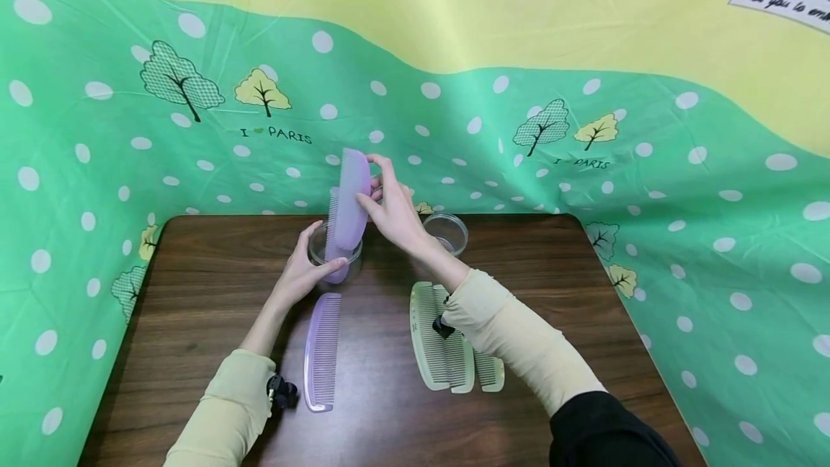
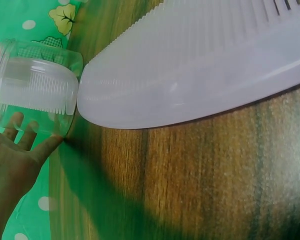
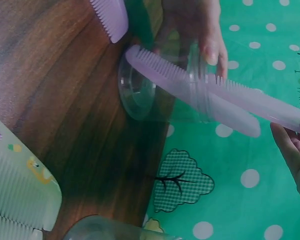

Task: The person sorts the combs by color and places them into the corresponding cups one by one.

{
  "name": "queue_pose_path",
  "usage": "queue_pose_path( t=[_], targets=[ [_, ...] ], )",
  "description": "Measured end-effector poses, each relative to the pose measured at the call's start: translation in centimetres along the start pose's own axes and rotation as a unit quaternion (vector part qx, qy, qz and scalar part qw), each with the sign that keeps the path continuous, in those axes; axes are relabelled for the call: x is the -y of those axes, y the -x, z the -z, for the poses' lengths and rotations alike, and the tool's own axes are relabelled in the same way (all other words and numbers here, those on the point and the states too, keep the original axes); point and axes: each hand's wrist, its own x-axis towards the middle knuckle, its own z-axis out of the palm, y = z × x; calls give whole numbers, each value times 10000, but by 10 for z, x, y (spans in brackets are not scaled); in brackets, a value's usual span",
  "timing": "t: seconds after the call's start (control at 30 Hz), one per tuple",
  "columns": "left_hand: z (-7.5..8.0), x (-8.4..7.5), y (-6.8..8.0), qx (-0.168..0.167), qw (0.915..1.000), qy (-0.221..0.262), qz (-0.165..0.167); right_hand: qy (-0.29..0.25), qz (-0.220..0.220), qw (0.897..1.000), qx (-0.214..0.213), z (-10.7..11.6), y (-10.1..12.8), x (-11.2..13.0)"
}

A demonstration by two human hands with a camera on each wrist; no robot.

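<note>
My left hand (image 1: 303, 269) grips a clear round jar (image 3: 135, 100) at the back of the table, thumb and fingers on either side of its wall. One purple comb (image 1: 333, 225) stands tilted in that jar, its upper end above the rim. Over the mouth, my right hand (image 1: 394, 211) pinches a second purple comb (image 1: 354, 193) near its upper part, its lower end at the jar's opening in the right wrist view. A third purple comb (image 1: 322, 352) lies on the table in front of the jar, and looms large in the left wrist view.
Several pale green combs (image 1: 428, 337) lie side by side under my right forearm. Another clear jar (image 1: 447, 233) stands at the table's back edge, right of my right hand. A green dotted cloth (image 1: 454, 128) hangs behind the brown wooden table (image 1: 551, 272).
</note>
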Motion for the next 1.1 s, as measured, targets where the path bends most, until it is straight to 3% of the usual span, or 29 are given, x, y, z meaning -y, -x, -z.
queue_pose_path(
  t=[0.63, 1.1],
  targets=[
    [0, 0, 0, 82, 9999, 91, 77, 288, -10, 9990, 342, -30, 13, -17],
    [-1, 2, 1, 27, 9999, 110, 2, 606, 17, 9973, 424, -38, 19, -29]
  ],
)
